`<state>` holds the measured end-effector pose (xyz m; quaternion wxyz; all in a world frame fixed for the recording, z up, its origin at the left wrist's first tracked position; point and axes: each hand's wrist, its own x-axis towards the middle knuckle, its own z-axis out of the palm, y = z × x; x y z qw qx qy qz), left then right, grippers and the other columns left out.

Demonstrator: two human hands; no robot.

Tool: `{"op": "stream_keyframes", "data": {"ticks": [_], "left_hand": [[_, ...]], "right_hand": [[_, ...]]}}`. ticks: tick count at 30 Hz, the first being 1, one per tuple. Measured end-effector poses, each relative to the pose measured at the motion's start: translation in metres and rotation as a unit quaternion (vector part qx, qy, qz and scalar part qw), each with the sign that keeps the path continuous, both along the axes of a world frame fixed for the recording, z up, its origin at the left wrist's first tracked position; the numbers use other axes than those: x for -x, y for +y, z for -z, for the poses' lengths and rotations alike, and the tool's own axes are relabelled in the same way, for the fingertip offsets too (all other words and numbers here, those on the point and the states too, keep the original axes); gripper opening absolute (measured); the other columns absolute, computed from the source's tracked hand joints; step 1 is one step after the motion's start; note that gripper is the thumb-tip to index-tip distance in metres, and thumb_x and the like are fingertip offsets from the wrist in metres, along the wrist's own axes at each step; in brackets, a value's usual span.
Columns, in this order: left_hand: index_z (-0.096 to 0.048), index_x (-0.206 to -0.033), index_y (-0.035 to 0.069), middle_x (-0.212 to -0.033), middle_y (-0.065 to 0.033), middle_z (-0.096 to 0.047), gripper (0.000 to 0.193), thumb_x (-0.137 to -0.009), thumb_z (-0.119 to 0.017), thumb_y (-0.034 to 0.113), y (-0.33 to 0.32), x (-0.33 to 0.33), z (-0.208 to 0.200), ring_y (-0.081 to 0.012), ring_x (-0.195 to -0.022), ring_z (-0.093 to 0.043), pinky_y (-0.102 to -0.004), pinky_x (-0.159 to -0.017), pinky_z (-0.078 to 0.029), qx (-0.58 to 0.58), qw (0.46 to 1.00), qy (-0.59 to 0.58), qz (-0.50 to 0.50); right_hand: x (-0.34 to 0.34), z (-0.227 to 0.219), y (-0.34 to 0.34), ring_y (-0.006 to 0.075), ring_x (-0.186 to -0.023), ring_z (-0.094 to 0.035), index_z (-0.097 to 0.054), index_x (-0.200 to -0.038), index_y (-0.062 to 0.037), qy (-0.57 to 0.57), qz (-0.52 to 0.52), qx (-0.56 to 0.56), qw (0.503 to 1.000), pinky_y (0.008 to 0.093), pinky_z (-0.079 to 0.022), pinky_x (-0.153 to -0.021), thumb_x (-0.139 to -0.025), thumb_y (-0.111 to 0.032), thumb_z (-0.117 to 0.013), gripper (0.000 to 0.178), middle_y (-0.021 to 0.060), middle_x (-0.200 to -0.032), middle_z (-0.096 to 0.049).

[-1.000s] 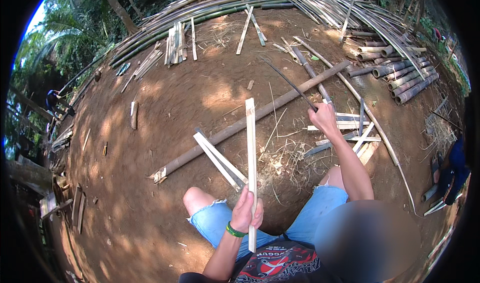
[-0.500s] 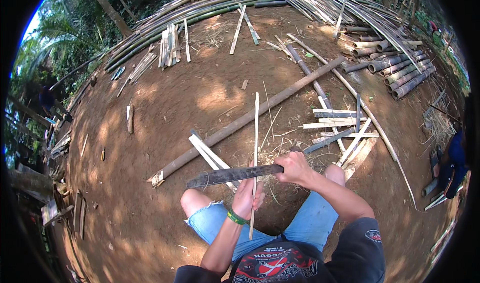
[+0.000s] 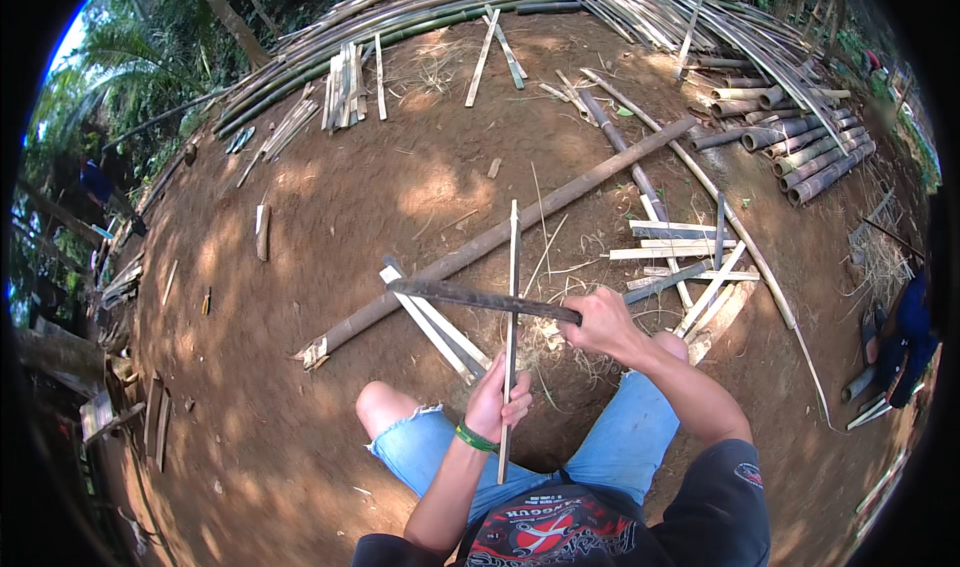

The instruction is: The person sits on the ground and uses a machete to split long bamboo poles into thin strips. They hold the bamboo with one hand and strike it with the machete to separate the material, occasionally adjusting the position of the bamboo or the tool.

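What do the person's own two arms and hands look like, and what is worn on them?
Both forearms are bare, with no gloves and no long sleeves. The left hand has a thin green band around its wrist. The right hand wears nothing; its arm ends above in a short black sleeve with a small red mark.

The bamboo strip point(image 3: 511, 307) held upright is pale tan, its edges a shade lighter. The machete point(image 3: 470, 296) crossing it has a dark grey-brown blade, dull and mottled. A bright green wristband point(image 3: 476, 437) circles the wrist below the left hand point(image 3: 498, 399). The denim shorts point(image 3: 630, 442) are light blue with frayed white hems. The T-shirt point(image 3: 720, 507) is black, with a red and white printed pattern on the chest. The ground point(image 3: 330, 207) is reddish-brown earth dappled with sun patches. The long bamboo pole point(image 3: 500, 237) is grey-brown; the split slats point(image 3: 680, 252) are cream.
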<state>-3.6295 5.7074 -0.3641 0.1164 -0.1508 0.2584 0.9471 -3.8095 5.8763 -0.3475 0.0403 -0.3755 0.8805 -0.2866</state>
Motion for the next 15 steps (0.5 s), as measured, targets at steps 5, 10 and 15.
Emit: {"op": "stream_keyframes", "data": {"ticks": [5, 10, 15], "left_hand": [[-0.028, -0.154, 0.030, -0.066, 0.0012, -0.036, 0.044, -0.111, -0.028, 0.038, 0.001, -0.009, -0.018, -0.0047, -0.042, -0.031, -0.0182, -0.034, -0.028, 0.051, 0.998, -0.013, 0.018], [-0.021, -0.157, 0.032, -0.066, 0.0034, -0.035, 0.050, -0.110, -0.025, 0.045, 0.012, -0.051, -0.018, -0.0048, -0.042, -0.029, -0.0185, -0.035, -0.027, 0.087, 0.988, 0.054, 0.115], [-0.020, -0.157, 0.032, -0.066, 0.0044, -0.034, 0.057, -0.106, -0.026, 0.057, 0.000, -0.029, 0.004, -0.0040, -0.043, -0.028, -0.0188, -0.037, -0.026, 0.002, 0.999, 0.027, 0.017]], "right_hand": [[0.002, 0.014, -0.010, 0.0404, -0.057, -0.065, -0.071, -0.073, -0.0050, 0.054, -0.002, -0.003, 0.999, 0.0504, -0.055, -0.062, -0.075, -0.021, -0.063, 0.018, 0.0223, -0.061, -0.064], [0.120, -0.005, 0.026, 0.0409, -0.073, -0.069, -0.074, -0.084, 0.0012, 0.038, 0.212, -0.026, 0.976, 0.0494, -0.056, -0.073, -0.081, -0.025, -0.064, 0.028, 0.0252, -0.072, -0.068], [0.054, -0.021, 0.011, 0.0436, -0.066, -0.065, -0.071, -0.078, 0.0011, -0.043, 0.151, 0.054, 0.986, 0.0509, -0.051, -0.068, -0.079, -0.022, -0.061, 0.025, 0.0265, -0.066, -0.064]]}}
